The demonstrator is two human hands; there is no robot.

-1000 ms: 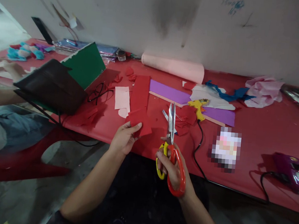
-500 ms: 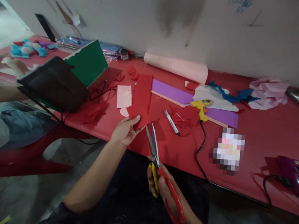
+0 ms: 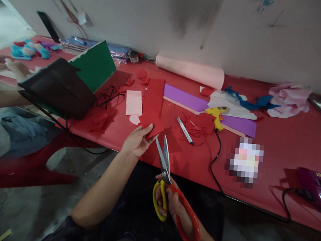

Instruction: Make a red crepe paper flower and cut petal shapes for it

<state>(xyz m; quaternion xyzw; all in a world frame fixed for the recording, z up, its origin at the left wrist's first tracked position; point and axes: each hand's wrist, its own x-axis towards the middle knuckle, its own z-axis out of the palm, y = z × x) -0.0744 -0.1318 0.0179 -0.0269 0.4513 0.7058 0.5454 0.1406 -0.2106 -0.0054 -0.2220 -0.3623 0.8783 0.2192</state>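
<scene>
Pinched between the thumb and fingers of my left hand (image 3: 137,141) is a piece of red paper (image 3: 152,125), held just over the table's front edge. My right hand (image 3: 172,199) is closed around the handles of a pair of scissors (image 3: 166,162), one handle yellow and the other red. Its blades point up and stand a little apart, with their tips close to the left fingertips and the lower edge of the paper. Behind the held piece lie a red strip (image 3: 155,93), a pink rectangle (image 3: 134,103) and a small pink rounded piece (image 3: 134,119).
On the red table (image 3: 282,146) are a marker (image 3: 184,130), crumpled red scraps (image 3: 199,128), a yellow glue gun (image 3: 217,114) with its cord, purple strips (image 3: 185,97) and a pink roll (image 3: 190,70). Glasses (image 3: 110,97) and a dark bag (image 3: 58,89) lie left, near another person's arm (image 3: 2,100).
The scissors' handles have spread wider and the yellow one has swung left. The red paper in my left hand has changed its tilt and shifted slightly right.
</scene>
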